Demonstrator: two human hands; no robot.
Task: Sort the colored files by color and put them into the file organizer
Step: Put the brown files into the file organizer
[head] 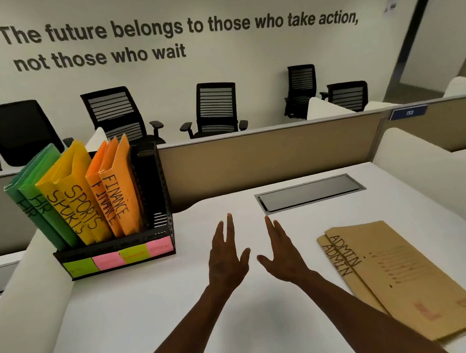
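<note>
A black file organizer (154,202) stands at the desk's left. It holds two green HR files (38,196), two yellow SPORTS files (75,190) and two orange FINANCE files (117,185), all leaning left; its rightmost slot looks empty. Green and pink sticky labels (119,258) line its front. Two brown ADMIN files (403,279) lie stacked flat on the desk at the right. My left hand (226,259) and my right hand (281,251) hover side by side over the middle of the desk, fingers spread, holding nothing, between the organizer and the brown files.
A grey cable hatch (309,192) is set into the white desk (154,314) behind my hands. A beige partition (267,155) closes the back edge. White rounded dividers (433,175) flank the desk. Black office chairs (216,109) stand beyond.
</note>
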